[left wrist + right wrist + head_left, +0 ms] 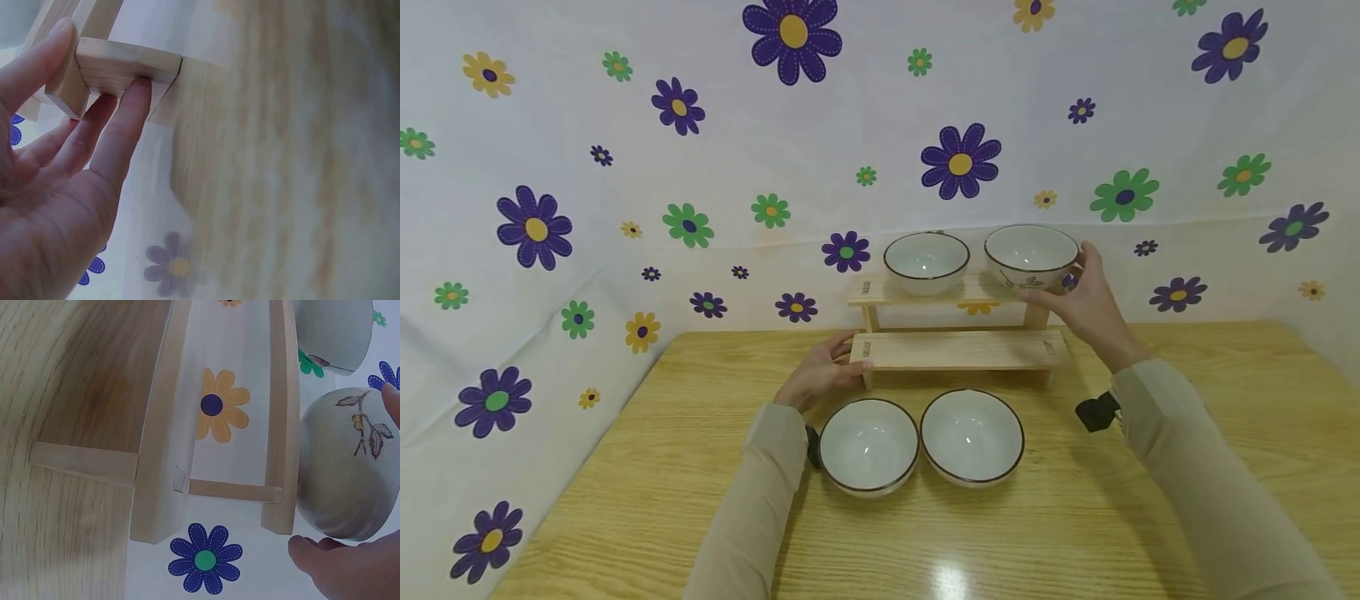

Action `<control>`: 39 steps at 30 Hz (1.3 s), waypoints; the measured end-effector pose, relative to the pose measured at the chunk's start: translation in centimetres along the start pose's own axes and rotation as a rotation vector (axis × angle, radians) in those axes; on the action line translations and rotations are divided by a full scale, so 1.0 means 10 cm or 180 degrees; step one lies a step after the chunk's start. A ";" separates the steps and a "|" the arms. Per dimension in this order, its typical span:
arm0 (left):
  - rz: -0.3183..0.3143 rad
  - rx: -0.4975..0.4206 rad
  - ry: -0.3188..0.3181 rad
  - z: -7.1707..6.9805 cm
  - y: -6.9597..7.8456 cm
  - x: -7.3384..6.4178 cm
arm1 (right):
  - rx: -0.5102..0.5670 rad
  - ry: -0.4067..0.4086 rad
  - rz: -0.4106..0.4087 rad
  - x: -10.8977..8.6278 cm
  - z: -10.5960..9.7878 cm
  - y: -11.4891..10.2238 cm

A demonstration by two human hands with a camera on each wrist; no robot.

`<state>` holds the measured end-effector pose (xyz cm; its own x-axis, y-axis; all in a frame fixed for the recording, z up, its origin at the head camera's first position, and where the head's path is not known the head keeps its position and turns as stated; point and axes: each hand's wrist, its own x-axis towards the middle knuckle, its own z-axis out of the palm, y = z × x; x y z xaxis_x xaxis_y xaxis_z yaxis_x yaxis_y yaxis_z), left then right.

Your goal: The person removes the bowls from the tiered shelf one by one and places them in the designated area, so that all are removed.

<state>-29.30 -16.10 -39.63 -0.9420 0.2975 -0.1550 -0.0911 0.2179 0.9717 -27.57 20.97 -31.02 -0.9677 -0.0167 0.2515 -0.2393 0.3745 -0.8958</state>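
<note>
A two-tier wooden rack (955, 350) stands on the table. My left hand (822, 371) grips the left end of its lower tier; in the left wrist view the thumb (59, 40) lies on the board while the fingers press the leg (128, 62) below. At the right end of the upper tier, my right hand (1086, 304) holds a white bowl (1032, 250) with a dark rim, thumb low on its near side and fingers round its right side. Its painted branch of leaves (365, 425) shows in the right wrist view. A matching bowl (927, 258) sits left of it on the same tier.
In front of the rack, two more dark-rimmed bowls, a left one (868, 450) and a right one (972, 437), stand side by side on the wood-grain table (685, 467). My left forearm lies beside the left one. A flowered cloth (715, 167) hangs behind the table.
</note>
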 end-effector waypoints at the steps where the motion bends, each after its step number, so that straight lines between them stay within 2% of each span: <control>1: -0.0005 -0.0002 0.0002 0.00 0.00 0.00 | 0.0006 0.0008 0.0000 0.01 0.00 0.00; 16: -0.0038 0.0030 0.0026 0.01 0.00 -0.02 | 0.0119 0.0008 0.0117 0.14 0.04 -0.02; 22: -0.0014 0.0006 0.0017 0.02 0.02 -0.03 | 0.0059 0.0010 0.0156 0.18 0.05 -0.02; 28: -0.0032 0.0032 0.0043 0.00 0.02 -0.03 | 0.0100 0.0069 0.0032 0.20 0.09 -0.03; 39: -0.0035 0.0002 0.0052 0.01 0.01 -0.01 | -0.0084 0.0488 0.0012 0.20 0.15 0.03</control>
<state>-29.16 -16.01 -39.50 -0.9462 0.2798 -0.1626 -0.1011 0.2217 0.9699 -29.69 19.65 -31.34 -0.9447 0.1257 0.3030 -0.2317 0.3984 -0.8875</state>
